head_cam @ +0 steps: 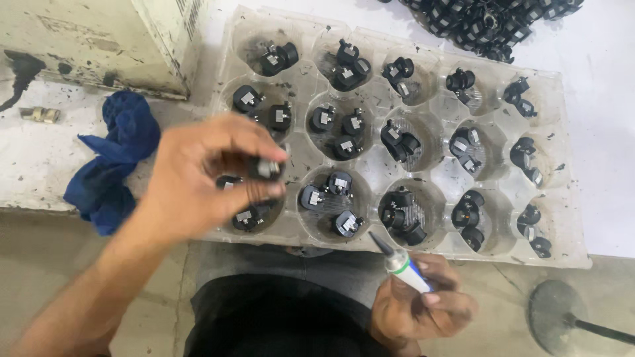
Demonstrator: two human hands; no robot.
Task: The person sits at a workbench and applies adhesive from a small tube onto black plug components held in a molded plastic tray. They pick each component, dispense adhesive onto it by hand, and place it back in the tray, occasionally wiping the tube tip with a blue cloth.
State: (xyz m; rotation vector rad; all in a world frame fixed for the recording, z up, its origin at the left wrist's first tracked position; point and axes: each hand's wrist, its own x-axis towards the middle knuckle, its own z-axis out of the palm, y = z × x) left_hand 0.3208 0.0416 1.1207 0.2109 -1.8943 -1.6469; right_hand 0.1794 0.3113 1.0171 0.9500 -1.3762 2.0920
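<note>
My left hand (198,178) hovers over the near-left cup of a clear plastic tray (370,155) and pinches a small black part with a metal face (268,168) between thumb and fingertips. Each tray cup holds two or three such black parts (337,129). My right hand (417,307), below the tray's front edge, grips a thin tube with a white body, green and blue bands and a grey pointed nozzle (397,261). The nozzle points up-left toward the tray.
A crumpled blue cloth (116,158) lies left of the tray on a stained white bench. A dirty cream box (99,39) stands at the back left. A heap of black parts (489,20) lies beyond the tray. A round dark base with a rod (559,317) sits at the lower right.
</note>
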